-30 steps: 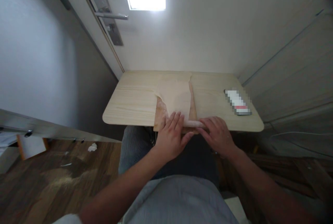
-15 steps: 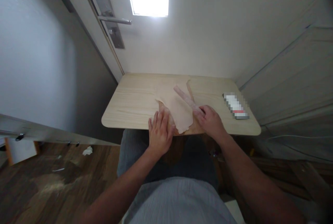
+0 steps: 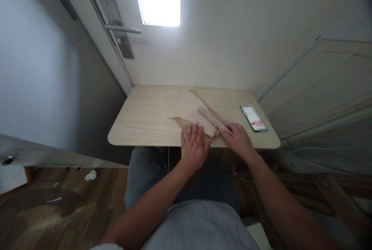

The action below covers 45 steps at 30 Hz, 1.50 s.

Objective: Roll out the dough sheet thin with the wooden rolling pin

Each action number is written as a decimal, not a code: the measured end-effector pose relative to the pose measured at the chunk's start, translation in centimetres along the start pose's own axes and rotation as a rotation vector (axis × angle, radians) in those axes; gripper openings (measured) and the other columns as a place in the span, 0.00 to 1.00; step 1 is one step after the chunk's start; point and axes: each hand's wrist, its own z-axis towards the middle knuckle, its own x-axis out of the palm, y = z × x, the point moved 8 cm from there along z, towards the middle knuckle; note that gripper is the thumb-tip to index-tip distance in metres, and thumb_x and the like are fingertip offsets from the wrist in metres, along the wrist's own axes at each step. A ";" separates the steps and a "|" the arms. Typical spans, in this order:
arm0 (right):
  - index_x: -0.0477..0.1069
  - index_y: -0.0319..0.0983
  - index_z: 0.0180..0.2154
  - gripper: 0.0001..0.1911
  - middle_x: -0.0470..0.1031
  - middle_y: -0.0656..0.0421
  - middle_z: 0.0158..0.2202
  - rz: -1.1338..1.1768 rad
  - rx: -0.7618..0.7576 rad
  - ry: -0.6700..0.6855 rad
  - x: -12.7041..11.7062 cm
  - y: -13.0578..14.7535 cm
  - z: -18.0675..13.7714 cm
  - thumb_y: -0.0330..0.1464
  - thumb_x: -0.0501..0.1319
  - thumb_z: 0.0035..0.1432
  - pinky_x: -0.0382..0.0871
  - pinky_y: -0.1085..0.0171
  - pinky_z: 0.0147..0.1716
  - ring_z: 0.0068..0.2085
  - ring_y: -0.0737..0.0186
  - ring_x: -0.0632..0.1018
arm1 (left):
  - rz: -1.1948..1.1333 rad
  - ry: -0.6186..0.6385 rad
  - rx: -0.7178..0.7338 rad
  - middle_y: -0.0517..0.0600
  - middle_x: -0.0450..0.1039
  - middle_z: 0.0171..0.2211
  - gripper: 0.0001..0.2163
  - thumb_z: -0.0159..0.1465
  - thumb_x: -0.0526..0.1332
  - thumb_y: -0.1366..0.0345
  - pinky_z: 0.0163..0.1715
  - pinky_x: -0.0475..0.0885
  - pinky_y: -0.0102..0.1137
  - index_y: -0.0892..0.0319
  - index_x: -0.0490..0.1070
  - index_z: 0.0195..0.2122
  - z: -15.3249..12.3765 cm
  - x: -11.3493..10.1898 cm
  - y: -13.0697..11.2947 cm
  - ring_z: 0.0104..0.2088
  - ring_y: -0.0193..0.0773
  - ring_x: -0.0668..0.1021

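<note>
A pale beige piece of cloth (image 3: pixel 186 108) lies on a small light wooden table (image 3: pixel 142 120), over a brown layer that shows at its near edge. One strip of it is rolled or folded into a narrow band (image 3: pixel 210 117) running diagonally. My left hand (image 3: pixel 193 147) lies flat on the cloth's near edge, fingers stretched out. My right hand (image 3: pixel 240 139) rests at the near end of the rolled band, fingers curled onto it.
A phone (image 3: pixel 254 118) lies on the table's right part. A white door with a metal handle (image 3: pixel 122 29) and a bright window stands behind. A white panel leans at the right. Scraps lie on the wooden floor (image 3: pixel 58 203) at the left.
The cloth has shifted left and turned on the table. My left hand moved right along its near edge. My right hand stayed at the rolled band, which now lies lower and flatter.
</note>
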 end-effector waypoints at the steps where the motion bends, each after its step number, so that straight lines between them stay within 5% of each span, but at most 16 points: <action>1: 0.75 0.38 0.45 0.18 0.76 0.50 0.43 -0.018 0.005 0.002 0.0 -0.3 0.2 0.44 0.56 0.67 0.68 0.56 0.48 0.46 0.50 0.75 | -0.005 0.002 0.010 0.57 0.57 0.71 0.28 0.74 0.47 0.49 0.68 0.55 0.56 0.58 0.59 0.69 0.2 0.2 -0.3 0.72 0.54 0.56; 10: 0.75 0.41 0.51 0.18 0.76 0.51 0.48 -0.005 0.056 0.033 -0.6 -2.9 4.6 0.43 0.58 0.67 0.69 0.58 0.48 0.48 0.52 0.76 | -0.040 0.043 0.147 0.57 0.52 0.73 0.29 0.73 0.48 0.48 0.69 0.51 0.56 0.59 0.56 0.70 3.5 2.2 -2.7 0.73 0.58 0.53; 17: 0.75 0.42 0.50 0.16 0.77 0.52 0.48 0.088 0.043 0.034 -0.3 -4.7 4.9 0.42 0.59 0.67 0.69 0.58 0.49 0.48 0.55 0.77 | -0.099 0.063 0.166 0.58 0.53 0.73 0.30 0.73 0.48 0.47 0.68 0.53 0.58 0.58 0.54 0.70 5.5 2.3 -3.8 0.72 0.56 0.54; 23: 0.76 0.43 0.48 0.14 0.77 0.54 0.47 0.122 -0.002 0.055 -0.6 -4.6 5.5 0.41 0.64 0.63 0.68 0.59 0.49 0.48 0.55 0.76 | -0.118 -0.106 0.094 0.56 0.61 0.69 0.23 0.75 0.45 0.51 0.68 0.52 0.50 0.56 0.64 0.64 15.6 -0.1 -2.1 0.69 0.48 0.60; 28: 0.76 0.42 0.44 0.16 0.77 0.56 0.44 0.145 0.058 0.080 -0.5 -4.9 6.4 0.45 0.64 0.62 0.69 0.61 0.44 0.43 0.57 0.77 | -0.046 0.075 0.131 0.58 0.69 0.62 0.21 0.74 0.48 0.52 0.65 0.57 0.51 0.58 0.71 0.57 22.1 3.8 -1.0 0.63 0.52 0.66; 36: 0.67 0.38 0.63 0.28 0.73 0.46 0.59 -0.197 0.194 -0.028 -0.1 -4.6 5.4 0.45 0.46 0.73 0.64 0.51 0.54 0.57 0.44 0.72 | 0.023 0.211 0.214 0.54 0.60 0.69 0.24 0.74 0.45 0.52 0.65 0.54 0.59 0.51 0.64 0.66 21.9 7.0 -0.8 0.68 0.54 0.61; 45: 0.66 0.34 0.63 0.29 0.74 0.43 0.58 -0.149 0.182 -0.078 -0.8 -0.9 1.4 0.43 0.43 0.73 0.61 0.49 0.56 0.57 0.43 0.72 | 0.044 0.202 0.278 0.51 0.61 0.70 0.23 0.74 0.43 0.54 0.67 0.53 0.58 0.49 0.67 0.64 19.4 5.5 -0.7 0.69 0.52 0.61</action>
